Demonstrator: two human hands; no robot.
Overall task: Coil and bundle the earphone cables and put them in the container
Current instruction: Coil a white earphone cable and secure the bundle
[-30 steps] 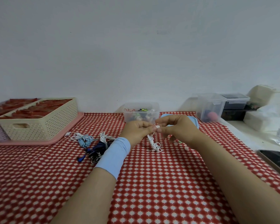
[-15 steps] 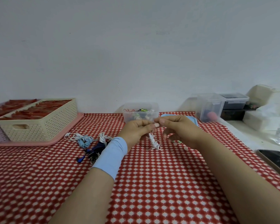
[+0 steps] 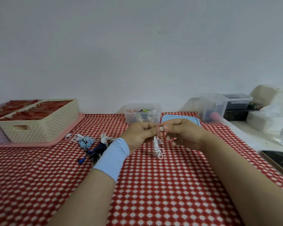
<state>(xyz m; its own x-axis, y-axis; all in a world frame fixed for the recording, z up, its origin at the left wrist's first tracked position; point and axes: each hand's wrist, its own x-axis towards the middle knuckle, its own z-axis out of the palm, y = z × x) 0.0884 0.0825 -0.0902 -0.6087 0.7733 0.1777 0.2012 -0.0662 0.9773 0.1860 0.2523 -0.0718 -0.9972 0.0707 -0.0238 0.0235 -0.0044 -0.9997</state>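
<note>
Now we are pinching the top of the cable [image 3: 157, 147] between our left hand [image 3: 141, 132] and right hand [image 3: 185, 132], its coil hanging over the table [image 3: 153, 185] middle, the container [image 3: 142, 115] sitting at the far edge

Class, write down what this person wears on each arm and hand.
A light blue fabric cuff wraps the left wrist; the forearm behind it is bare. The right arm is bare too. No rings or gloves show on the left hand or right hand.
</note>
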